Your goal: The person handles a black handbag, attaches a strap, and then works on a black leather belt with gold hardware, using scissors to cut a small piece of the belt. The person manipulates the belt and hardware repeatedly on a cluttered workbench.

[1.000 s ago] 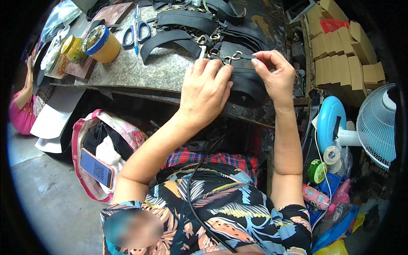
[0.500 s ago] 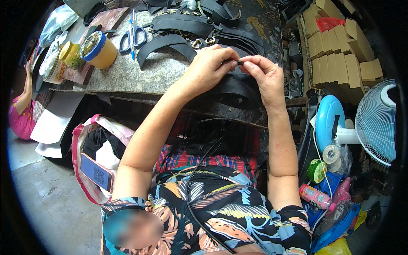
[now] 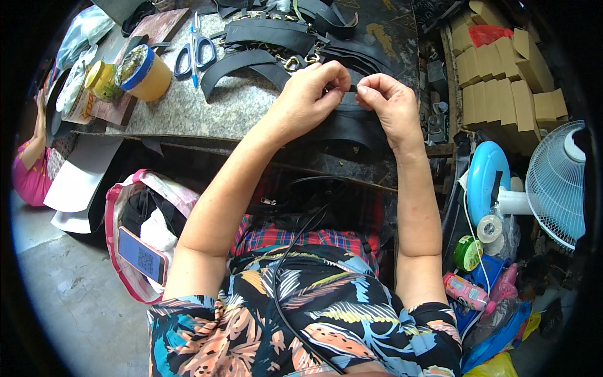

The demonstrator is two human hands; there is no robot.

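My left hand and my right hand are raised over the near edge of the work table, fingertips pinched and facing each other. Between them is a small black strip, too small to make out further. Its ends go into the fingers of both hands. Beyond the left hand lie flat black straps, and a curved black strap rests closer in. Gold-coloured metal clasps show beside the left knuckles. Below the hands, more black strap material hangs at the table edge, partly covered by them.
Blue-handled scissors, a blue-rimmed tub and a yellow-lidded jar stand on the speckled tabletop. Cardboard boxes and a fan are at right. A bag with a phone sits left. Another person's arm shows far left.
My fingertips have drawn slightly apart, and more of the small black strip shows between them. The right fingers are curled more; both forearms stay nearly in place.
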